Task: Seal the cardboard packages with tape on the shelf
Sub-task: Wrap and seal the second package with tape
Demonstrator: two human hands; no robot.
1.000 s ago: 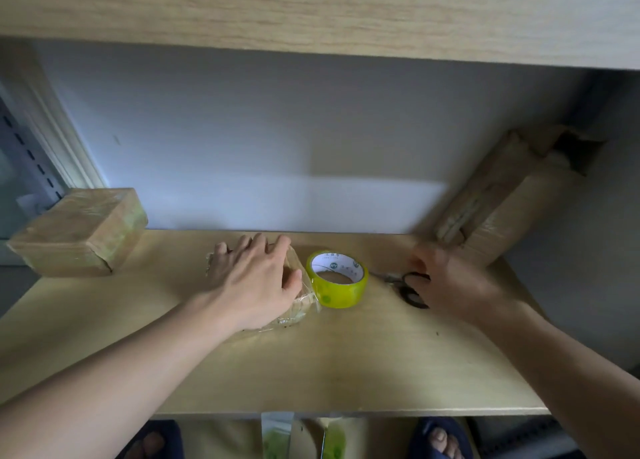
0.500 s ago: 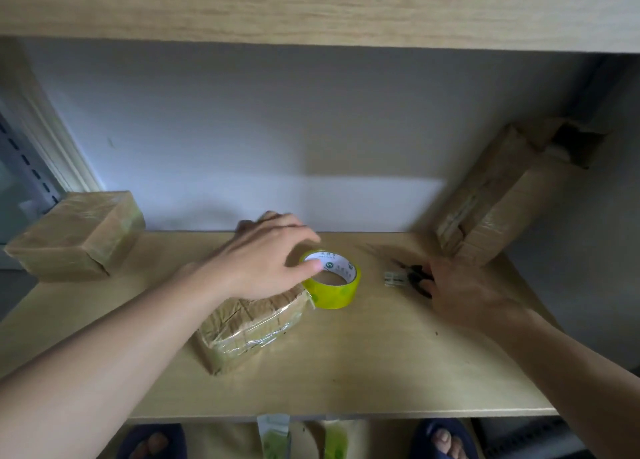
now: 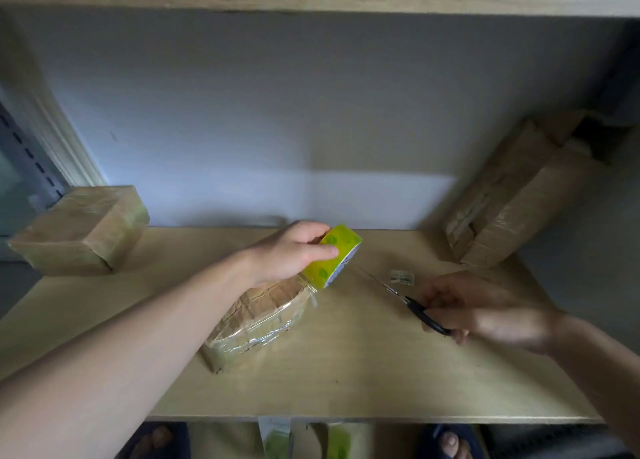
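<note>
Left hand [image 3: 294, 254] grips tape roll [image 3: 334, 256] tilted on edge above taped package [image 3: 256, 320]; right hand [image 3: 485, 308], blurred, fingers curled round scissors [image 3: 420, 311] handles.

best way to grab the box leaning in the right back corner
Grip the leaning box across its narrow sides near the lower end, coming from the front left. It tilts into the corner with its open top end high against the wall, so only those faces are free.
</note>
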